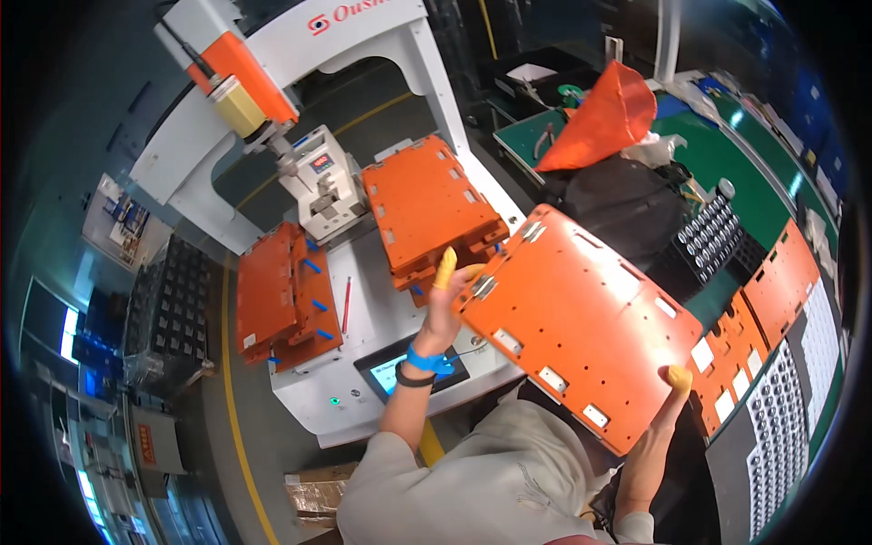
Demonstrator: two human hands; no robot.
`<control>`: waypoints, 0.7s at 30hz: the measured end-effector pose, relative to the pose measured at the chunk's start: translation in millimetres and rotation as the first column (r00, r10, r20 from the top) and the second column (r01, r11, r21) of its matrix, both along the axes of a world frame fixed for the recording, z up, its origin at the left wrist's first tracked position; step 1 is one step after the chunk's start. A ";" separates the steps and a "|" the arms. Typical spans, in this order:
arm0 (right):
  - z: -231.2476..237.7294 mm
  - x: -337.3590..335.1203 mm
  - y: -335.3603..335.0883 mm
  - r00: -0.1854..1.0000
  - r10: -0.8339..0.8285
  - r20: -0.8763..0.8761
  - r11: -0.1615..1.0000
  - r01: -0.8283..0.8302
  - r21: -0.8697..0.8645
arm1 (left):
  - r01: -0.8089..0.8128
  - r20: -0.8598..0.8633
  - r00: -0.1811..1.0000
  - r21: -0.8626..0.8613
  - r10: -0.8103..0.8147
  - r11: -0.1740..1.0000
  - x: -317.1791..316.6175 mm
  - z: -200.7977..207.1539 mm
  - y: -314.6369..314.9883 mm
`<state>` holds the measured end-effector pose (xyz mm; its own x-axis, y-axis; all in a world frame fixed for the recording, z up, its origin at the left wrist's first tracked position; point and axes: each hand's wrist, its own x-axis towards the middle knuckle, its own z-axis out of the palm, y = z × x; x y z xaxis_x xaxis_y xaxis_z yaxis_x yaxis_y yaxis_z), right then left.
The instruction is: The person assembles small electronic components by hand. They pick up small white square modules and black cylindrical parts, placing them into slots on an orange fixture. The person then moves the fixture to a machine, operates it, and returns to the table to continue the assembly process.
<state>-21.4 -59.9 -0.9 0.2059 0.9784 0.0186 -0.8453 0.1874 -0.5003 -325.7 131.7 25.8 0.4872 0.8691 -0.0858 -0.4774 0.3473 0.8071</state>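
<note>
A flat orange panel [581,318] with small holes, slots and metal hinge-like clips is held up in front of my body, tilted. My left hand [445,304] grips its left edge, a yellow finger cot on the raised thumb and a blue strap round the wrist. At the panel's lower right corner, my right hand [670,400] closes on the edge, with a yellow cover on its thumb. The fingers of both hands are partly hidden behind the panel. Beyond my left hand, another orange panel [427,195] lies on an orange fixture on the white machine [391,409].
Left on the machine sits a second orange fixture [282,295] with blue pegs. A screwdriving head [254,113] hangs above a white feeder [322,186]. To the right, a green bench [754,182] carries a red-orange cone [604,123], more orange panels [786,282] and trays of round parts [777,427].
</note>
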 end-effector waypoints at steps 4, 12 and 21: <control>-11.3 0.4 -8.7 0.980 -0.151 0.127 0.982 0.134 0.132 | -0.327 -0.484 0.709 0.417 0.512 0.848 -1.5 -32.9 3.7; 7.6 -8.2 -20.0 0.928 -0.341 0.149 0.940 0.334 0.070 | -0.576 -0.364 0.572 0.459 0.735 0.676 21.7 -55.2 26.1; -26.7 9.6 -43.0 0.939 -0.324 0.117 0.946 0.320 0.051 | -0.714 -0.341 0.510 0.345 0.790 0.609 39.6 -39.7 26.6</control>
<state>-11.8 -102.9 -27.6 0.5039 0.8588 0.0925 -0.6703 0.4564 -0.5852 -286.1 158.3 -14.0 -0.4134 0.9087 0.0585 -0.1035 -0.1107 0.9884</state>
